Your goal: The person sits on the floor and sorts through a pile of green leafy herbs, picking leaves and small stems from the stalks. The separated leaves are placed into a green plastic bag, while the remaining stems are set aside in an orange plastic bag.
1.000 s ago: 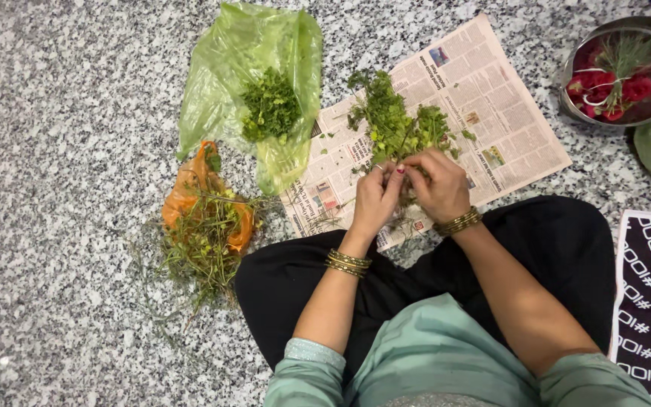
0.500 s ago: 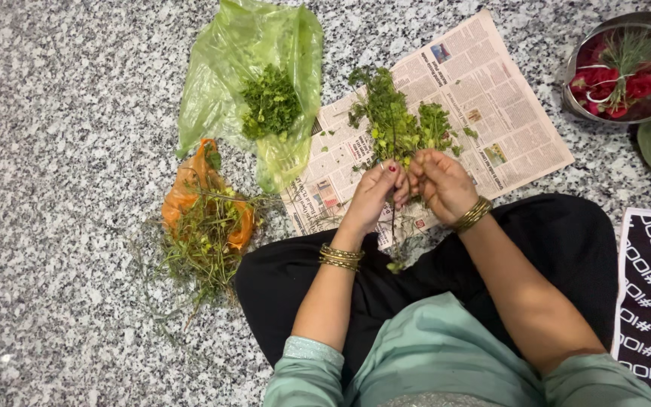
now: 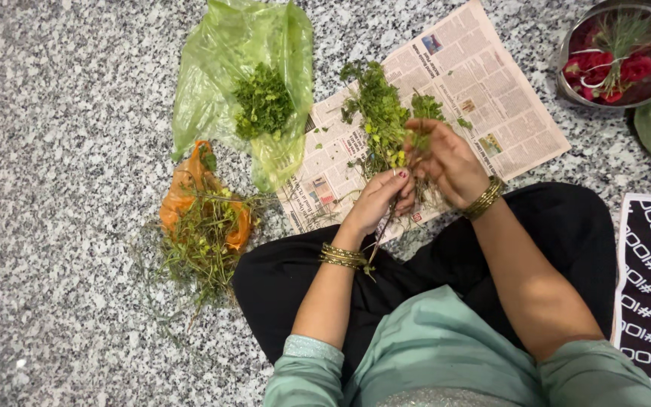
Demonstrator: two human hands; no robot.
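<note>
— Containers, please.
— Steel bowl (image 3: 566, 83) holds red flowers (image 3: 621, 69); green bag (image 3: 212, 83) bears picked leaves (image 3: 264, 102); orange bag (image 3: 181, 197) carries stalks (image 3: 203, 249).
— Grip?
— Your left hand (image 3: 380, 197) pinches a herb sprig (image 3: 380, 120) over the newspaper (image 3: 491, 98); your right hand (image 3: 446, 162) closes on its leaves.

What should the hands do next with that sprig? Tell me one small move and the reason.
Probably strip the leaves off with the right hand and drop them on the green bag's leaf pile. The left hand pinches a sprig by its stem, the right hand is up at the leafy end, bare stalks lie on the orange bag, and unpicked greens wait on the newspaper.
</note>
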